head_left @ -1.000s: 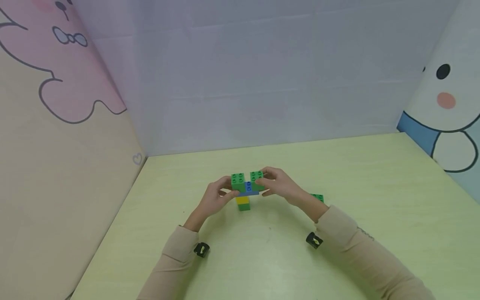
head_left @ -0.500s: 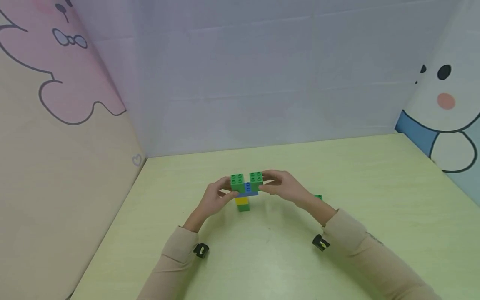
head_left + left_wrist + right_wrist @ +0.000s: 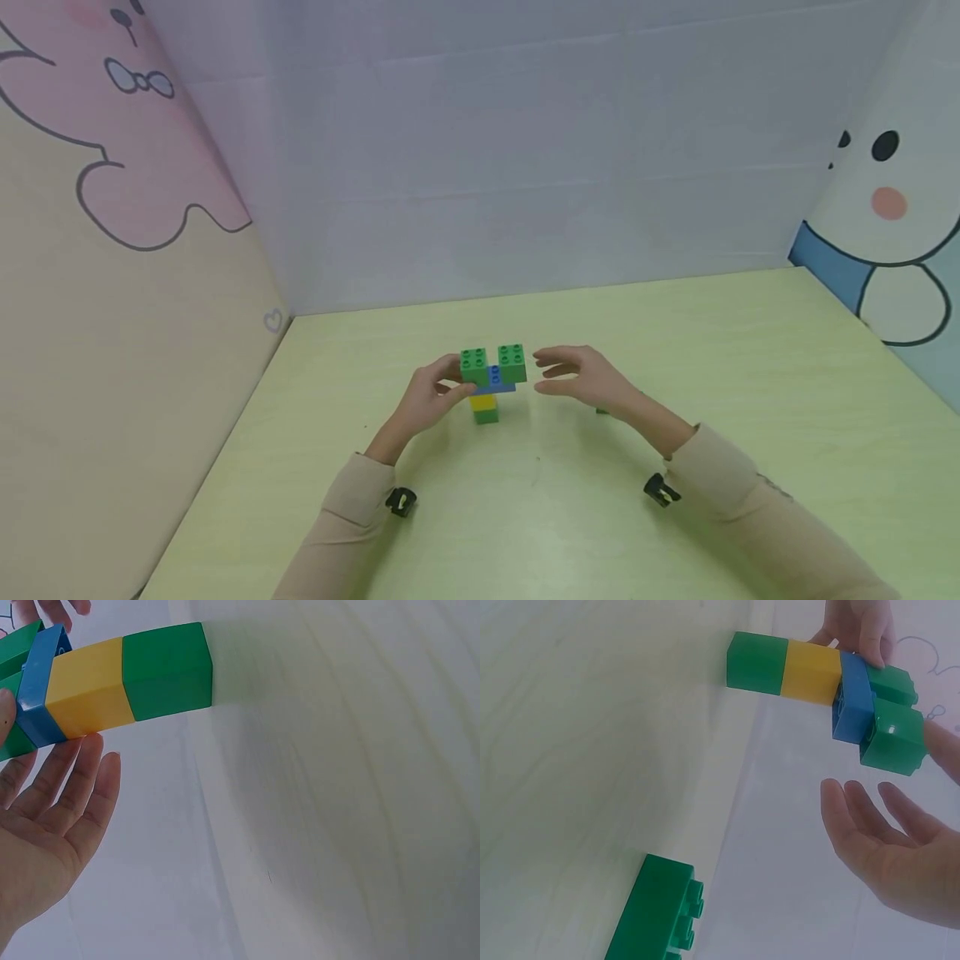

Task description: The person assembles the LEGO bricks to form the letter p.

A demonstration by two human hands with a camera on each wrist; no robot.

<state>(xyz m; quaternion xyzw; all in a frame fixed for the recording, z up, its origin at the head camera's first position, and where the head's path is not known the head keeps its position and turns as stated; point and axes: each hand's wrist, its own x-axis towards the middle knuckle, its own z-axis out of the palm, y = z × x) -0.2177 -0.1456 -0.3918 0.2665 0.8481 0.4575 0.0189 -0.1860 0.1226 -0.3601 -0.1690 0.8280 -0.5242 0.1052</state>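
Note:
A stack of toy building bricks stands upright in the head view. From the bottom it has a green brick, a yellow brick and a flatter blue brick. Two green bricks, a left one and a right one, sit side by side on the blue one with a gap between them. My left hand pinches the upper left part of the stack, thumb in front and fingers behind. Just right of the stack, my right hand holds nothing, fingers spread and apart from the bricks.
A loose green brick lies on the table below the right hand; my forearm hides most of it in the head view. Black clips hang by both wrists. Printed fabric walls enclose the table's back and sides.
My right hand has let go of the upper right green brick and moved away to the right. The left hand keeps its hold, and the stack stays almost in place.

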